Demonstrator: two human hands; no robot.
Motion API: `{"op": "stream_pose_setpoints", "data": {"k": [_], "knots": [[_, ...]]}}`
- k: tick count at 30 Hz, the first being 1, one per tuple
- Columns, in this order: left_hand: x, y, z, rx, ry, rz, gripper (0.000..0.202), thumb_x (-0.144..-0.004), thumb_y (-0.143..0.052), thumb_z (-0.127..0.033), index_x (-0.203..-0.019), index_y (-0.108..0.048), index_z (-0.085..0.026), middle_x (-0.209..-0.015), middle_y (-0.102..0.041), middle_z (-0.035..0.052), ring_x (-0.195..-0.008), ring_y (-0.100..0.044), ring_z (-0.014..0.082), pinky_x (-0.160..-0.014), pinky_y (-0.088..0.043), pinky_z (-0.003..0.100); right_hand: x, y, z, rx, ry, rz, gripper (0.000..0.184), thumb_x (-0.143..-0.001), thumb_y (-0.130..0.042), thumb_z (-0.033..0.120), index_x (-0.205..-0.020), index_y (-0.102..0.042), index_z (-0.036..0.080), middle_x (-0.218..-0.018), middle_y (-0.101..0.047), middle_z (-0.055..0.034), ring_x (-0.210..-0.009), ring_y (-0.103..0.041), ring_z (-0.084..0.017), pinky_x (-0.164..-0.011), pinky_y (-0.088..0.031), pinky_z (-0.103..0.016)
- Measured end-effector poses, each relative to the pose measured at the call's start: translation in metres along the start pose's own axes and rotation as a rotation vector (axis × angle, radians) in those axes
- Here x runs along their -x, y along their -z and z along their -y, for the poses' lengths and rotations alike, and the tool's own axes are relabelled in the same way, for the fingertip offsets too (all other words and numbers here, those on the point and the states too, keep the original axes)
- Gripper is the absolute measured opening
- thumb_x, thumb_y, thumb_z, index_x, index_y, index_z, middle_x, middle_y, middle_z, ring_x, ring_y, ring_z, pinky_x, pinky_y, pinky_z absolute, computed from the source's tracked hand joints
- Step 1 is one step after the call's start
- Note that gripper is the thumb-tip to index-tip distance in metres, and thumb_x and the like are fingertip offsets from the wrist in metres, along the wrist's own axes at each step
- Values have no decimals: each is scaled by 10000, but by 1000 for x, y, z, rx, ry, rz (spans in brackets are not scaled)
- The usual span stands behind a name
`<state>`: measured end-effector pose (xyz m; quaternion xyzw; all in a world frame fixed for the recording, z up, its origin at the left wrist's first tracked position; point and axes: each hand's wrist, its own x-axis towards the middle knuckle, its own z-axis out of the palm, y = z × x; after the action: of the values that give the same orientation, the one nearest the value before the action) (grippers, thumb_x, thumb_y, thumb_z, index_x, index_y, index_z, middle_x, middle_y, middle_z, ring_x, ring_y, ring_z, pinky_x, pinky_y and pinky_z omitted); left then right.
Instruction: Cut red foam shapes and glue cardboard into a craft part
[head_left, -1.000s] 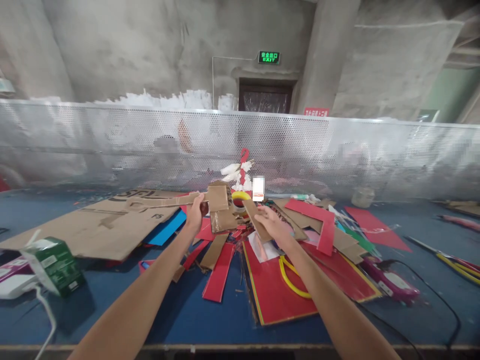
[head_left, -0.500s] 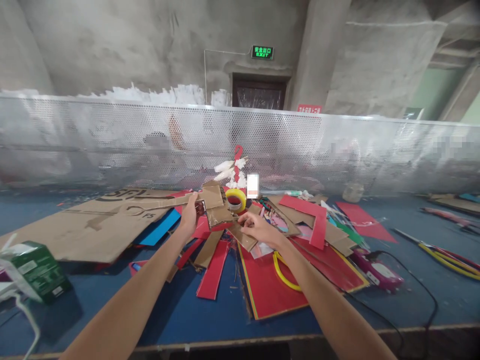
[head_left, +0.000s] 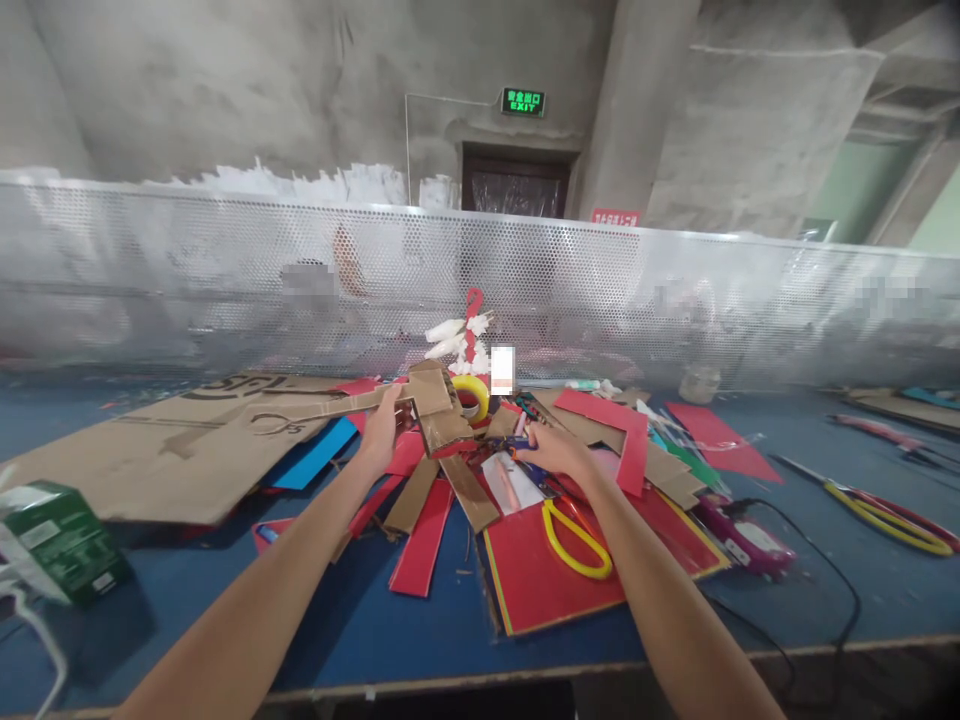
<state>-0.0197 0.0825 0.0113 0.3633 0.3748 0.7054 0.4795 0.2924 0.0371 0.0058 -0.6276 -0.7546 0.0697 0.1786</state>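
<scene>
Blue counter [head_left: 360,625]. Near twelve o'clock, the left hand [head_left: 381,432] grips a brown cardboard hammer-like form [head_left: 433,395], block-headed, raw-edged, its long handle toward nine; apparently mostly assembled, remaining work unclear. Loose red and brown cardboard strips [head_left: 422,540] lie nearer. Just past twelve, the right hand [head_left: 559,450] touches a dark-blue-and-orange tool [head_left: 514,443]; I cannot tell whether its grip has closed.
</scene>
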Motion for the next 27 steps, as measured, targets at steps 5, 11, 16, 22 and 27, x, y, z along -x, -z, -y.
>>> {"op": "stream_pose_setpoints", "data": {"k": [5,11,16,22,27], "knots": [[1,-2,-6,-10,-64,-46,392,-685,-758,-494,-860,-647,-161,-658,-626,-15,-503,-527,92,-444,-400,196,-6,-10,-12,-27,15,35,297,-724,-788,393,-796,-552,228,-724,-640,-4,-702,-599,-208,-575,-312,-257],[-2,-1,-13,17,-163,-61,282,-735,-688,-456,-776,-616,-186,-573,-586,-34,-471,-510,102,-453,-416,209,-10,-1,-13,-157,-14,-65,215,-864,-646,356,-944,-503,217,-819,-642,-7,-714,-611,-175,-616,-415,-253],[-8,4,-13,11,-177,16,278,-752,-650,-460,-730,-600,-187,-516,-555,-34,-439,-496,104,-430,-384,211,-11,-1,-3,-761,-63,-200,391,-813,-699,472,-981,-450,221,-840,-599,16,-639,-590,-147,-587,-472,-267],[1,4,-12,-91,-275,62,257,-799,-660,-436,-842,-629,-184,-523,-575,-36,-416,-480,102,-402,-355,208,-9,4,9,-1234,92,-260,451,-709,-818,487,-936,-572,185,-812,-631,5,-696,-605,-151,-699,-499,-291],[14,-4,-17,-266,-446,194,229,-872,-623,-416,-986,-604,-218,-519,-517,-71,-415,-442,106,-400,-322,211,-2,8,16,-1303,197,-230,382,-765,-797,486,-911,-578,210,-727,-613,21,-614,-546,-138,-610,-459,-267]]}}
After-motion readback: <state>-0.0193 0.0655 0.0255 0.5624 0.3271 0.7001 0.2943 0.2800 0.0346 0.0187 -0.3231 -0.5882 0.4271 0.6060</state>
